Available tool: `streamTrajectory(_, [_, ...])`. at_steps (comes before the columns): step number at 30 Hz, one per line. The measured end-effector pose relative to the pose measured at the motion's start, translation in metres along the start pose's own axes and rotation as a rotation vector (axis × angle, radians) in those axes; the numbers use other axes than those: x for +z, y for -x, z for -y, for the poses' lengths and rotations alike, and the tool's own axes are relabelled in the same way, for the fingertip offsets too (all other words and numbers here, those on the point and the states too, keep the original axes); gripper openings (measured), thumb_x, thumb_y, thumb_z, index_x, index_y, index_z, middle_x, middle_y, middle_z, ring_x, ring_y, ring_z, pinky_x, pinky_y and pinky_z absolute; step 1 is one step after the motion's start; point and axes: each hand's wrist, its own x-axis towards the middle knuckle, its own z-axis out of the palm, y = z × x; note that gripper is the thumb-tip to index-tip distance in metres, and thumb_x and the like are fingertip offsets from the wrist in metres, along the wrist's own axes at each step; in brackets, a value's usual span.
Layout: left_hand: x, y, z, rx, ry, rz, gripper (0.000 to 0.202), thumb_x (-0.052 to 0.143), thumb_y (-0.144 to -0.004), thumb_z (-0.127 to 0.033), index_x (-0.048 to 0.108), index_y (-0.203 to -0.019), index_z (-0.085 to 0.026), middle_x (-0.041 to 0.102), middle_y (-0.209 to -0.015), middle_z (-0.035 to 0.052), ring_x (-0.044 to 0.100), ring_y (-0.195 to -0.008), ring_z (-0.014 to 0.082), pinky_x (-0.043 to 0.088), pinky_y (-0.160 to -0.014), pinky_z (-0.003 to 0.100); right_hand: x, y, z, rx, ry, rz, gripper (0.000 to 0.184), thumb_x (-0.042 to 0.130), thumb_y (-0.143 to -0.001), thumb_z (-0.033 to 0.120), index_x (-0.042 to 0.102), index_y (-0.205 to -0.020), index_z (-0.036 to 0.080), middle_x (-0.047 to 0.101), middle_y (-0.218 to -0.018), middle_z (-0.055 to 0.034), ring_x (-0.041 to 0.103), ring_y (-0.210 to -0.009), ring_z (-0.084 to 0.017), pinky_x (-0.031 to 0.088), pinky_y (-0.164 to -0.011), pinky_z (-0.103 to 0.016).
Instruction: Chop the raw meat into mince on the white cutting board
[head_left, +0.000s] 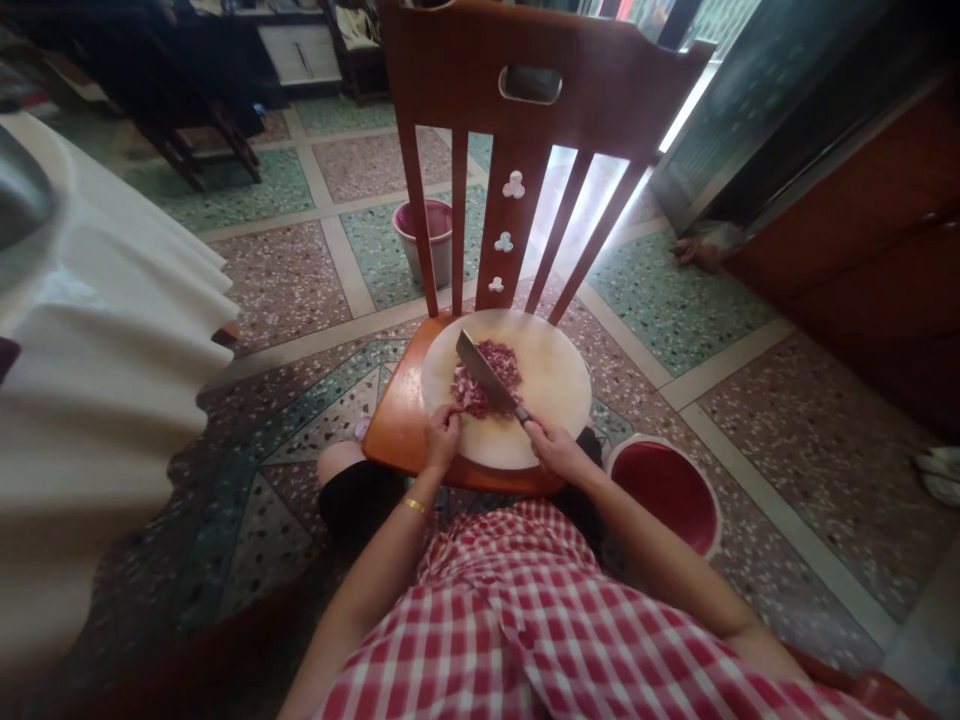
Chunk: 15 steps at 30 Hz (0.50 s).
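A round, pale chopping board (556, 375) lies on the seat of a wooden chair (397, 420). Chopped red meat (466, 392) is heaped on the left half of the board. My right hand (553, 446) is wrapped round the handle of a cleaver (487, 374), whose wide blade slants up and left over the meat. At the board's near left edge, my left hand (444, 436) is closed, fingertips beside the meat's lower edge. What those fingers pinch, if anything, is too small to make out.
A red-lined bucket (667, 497) stands on the floor close by my right forearm. Behind the chair's slatted back (465, 70) is a small bin (442, 255). A cloth-covered table (112, 400) fills the left side; a dark reddish cabinet (870, 220) stands at right.
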Motion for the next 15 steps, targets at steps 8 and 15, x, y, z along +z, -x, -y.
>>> streamTrajectory(8, [0.005,-0.003,-0.015,0.018,-0.159,-0.068,0.035,0.05,-0.074,-0.018,0.053,-0.109,-0.015,0.055,-0.102,0.0101,0.054,-0.095,0.0187,0.044,-0.087,0.033,-0.058,0.002,-0.044,0.213,-0.504,0.016,0.049,0.052,-0.074,0.055,0.039,-0.111,0.025,0.043,-0.051,0.0123,0.037,-0.029,-0.005,0.032,-0.028,-0.016])
streamTrajectory(15, [0.023,-0.032,-0.015,-0.074,-0.321,0.05,0.05,0.056,-0.068,-0.019,0.049,-0.117,-0.012,0.056,-0.098,0.012,0.056,-0.092,0.0231,0.044,-0.087,0.038,-0.096,-0.048,-0.069,0.31,-0.464,0.078,0.033,0.051,-0.078,0.043,0.047,-0.102,0.02,0.049,-0.056,0.0077,0.043,-0.034,-0.007,0.035,-0.032,-0.018])
